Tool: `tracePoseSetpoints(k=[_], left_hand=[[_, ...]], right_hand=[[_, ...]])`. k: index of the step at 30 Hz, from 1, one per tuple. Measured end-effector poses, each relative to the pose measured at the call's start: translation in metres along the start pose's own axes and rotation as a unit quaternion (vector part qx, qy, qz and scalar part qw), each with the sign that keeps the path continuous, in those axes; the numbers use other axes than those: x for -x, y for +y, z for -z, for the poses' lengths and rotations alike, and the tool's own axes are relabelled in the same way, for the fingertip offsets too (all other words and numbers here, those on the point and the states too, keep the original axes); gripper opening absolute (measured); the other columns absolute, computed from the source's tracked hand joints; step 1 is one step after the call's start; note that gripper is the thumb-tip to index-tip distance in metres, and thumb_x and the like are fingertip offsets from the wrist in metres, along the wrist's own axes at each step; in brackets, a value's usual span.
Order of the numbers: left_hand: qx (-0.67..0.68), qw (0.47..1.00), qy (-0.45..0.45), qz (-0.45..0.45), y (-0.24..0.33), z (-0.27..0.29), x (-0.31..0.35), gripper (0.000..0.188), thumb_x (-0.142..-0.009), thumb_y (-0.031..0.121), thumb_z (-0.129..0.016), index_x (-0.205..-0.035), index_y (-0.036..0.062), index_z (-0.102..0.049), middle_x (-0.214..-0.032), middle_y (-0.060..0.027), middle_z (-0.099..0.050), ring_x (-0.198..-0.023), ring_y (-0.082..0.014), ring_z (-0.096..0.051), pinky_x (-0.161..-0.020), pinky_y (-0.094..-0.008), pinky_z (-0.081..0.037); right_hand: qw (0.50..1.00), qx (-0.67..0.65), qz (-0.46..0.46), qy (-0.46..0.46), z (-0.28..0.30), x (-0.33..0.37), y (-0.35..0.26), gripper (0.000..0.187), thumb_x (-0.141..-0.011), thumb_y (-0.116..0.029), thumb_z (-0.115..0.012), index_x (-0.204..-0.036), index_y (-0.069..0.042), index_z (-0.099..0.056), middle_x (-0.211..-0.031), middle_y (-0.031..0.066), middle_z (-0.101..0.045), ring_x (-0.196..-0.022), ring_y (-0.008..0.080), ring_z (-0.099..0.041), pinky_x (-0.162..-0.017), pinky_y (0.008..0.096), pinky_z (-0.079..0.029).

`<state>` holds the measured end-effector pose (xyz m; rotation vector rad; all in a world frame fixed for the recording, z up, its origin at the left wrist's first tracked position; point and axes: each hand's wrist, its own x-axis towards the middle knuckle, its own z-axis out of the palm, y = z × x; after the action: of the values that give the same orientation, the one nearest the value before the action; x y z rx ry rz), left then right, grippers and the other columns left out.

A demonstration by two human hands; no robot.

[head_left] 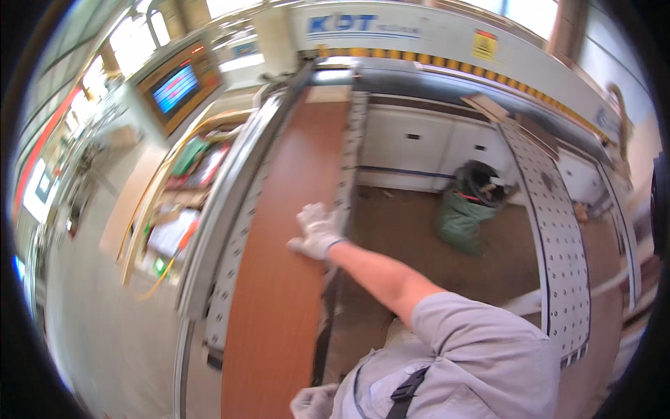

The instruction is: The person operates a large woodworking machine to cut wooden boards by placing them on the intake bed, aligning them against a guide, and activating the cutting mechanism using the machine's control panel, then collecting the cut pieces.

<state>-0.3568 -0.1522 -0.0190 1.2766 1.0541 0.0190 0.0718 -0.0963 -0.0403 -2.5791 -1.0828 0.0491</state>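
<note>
Could swing askew from here — with the gloved right hand (318, 232) set near the right edge of the long brown panel (279, 314), might twist away from the metal rail (222, 216) on the left if pushed off-centre. Could also dip at the near end, judging by the stretch running past the perforated strip (227, 297) toward the body. Could slip if pressed too lightly, or pinch fingers against the machine beam (453, 36) if followed too far forward. See the panel lying flat just beneath the right fingers, spread open, gripping nothing, apparently touching the surface. By the panel's near right edge, note the gloved left hand (314, 403), cut off by the lower border — cannot tell whether closed on that edge or merely beside it.
</note>
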Motion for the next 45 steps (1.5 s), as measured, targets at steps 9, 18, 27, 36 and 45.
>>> tracePoseSetpoints(k=[9,18,27,36,45], left_hand=[[-0.605,0.745,0.158,-0.232,0.152,-0.123,-0.222,0.113,-0.068,0.047,-0.082,-0.157,-0.0025,-0.031,-0.166,-0.028,-0.023,-0.156,-0.0453,-0.013,-0.128,-0.0565,-0.006],[-0.577,0.732,0.181,-0.313,0.231,-0.162,-0.36,0.091,-0.084,0.05,-0.068,-0.152,-0.0041,-0.041,-0.164,-0.0282,-0.03,-0.154,-0.0477,-0.02,-0.126,-0.0598,-0.009],[-0.529,0.754,0.306,-0.24,0.343,-0.212,-0.506,0.079,-0.091,0.046,-0.067,-0.15,-0.0011,-0.043,-0.157,-0.0249,-0.04,-0.148,-0.0448,-0.031,-0.123,-0.0581,-0.022],[-0.47,0.744,0.407,-0.246,0.434,-0.326,-0.585,0.061,-0.087,0.031,-0.075,-0.133,-0.0049,-0.058,-0.134,-0.0264,-0.055,-0.128,-0.0435,-0.048,-0.112,-0.0544,-0.038],[-0.489,0.704,0.49,-0.157,0.431,-0.346,-0.598,0.045,-0.09,0.021,-0.069,-0.125,-0.0055,-0.061,-0.124,-0.0261,-0.059,-0.119,-0.0454,-0.053,-0.106,-0.0553,-0.042]], right_hand=[[0.959,-0.185,0.171,-0.127,0.03,0.019,0.179,0.077,-0.084,-0.052,-0.072,-0.138,0.002,-0.057,-0.15,0.0246,-0.049,-0.139,0.043,-0.047,-0.115,0.0465,-0.039],[0.967,-0.188,-0.141,-0.102,0.093,-0.102,0.376,0.083,-0.091,-0.057,-0.061,-0.147,0.003,-0.051,-0.15,0.0261,-0.052,-0.14,0.0393,-0.05,-0.117,0.0426,-0.039],[0.966,-0.147,-0.207,-0.038,0.112,-0.263,0.513,0.087,-0.091,-0.061,-0.062,-0.149,0.002,-0.049,-0.153,0.0262,-0.05,-0.143,0.0392,-0.047,-0.118,0.045,-0.038],[0.985,-0.03,-0.133,0.102,0.112,-0.584,0.613,0.095,-0.088,-0.065,-0.066,-0.153,0.0,-0.043,-0.157,0.0277,-0.041,-0.145,0.0424,-0.04,-0.119,0.0509,-0.035],[0.984,0.082,-0.151,0.054,0.096,-0.868,0.66,0.086,-0.084,-0.065,-0.065,-0.147,-0.007,-0.055,-0.149,0.0271,-0.053,-0.143,0.0411,-0.046,-0.117,0.054,-0.033]])
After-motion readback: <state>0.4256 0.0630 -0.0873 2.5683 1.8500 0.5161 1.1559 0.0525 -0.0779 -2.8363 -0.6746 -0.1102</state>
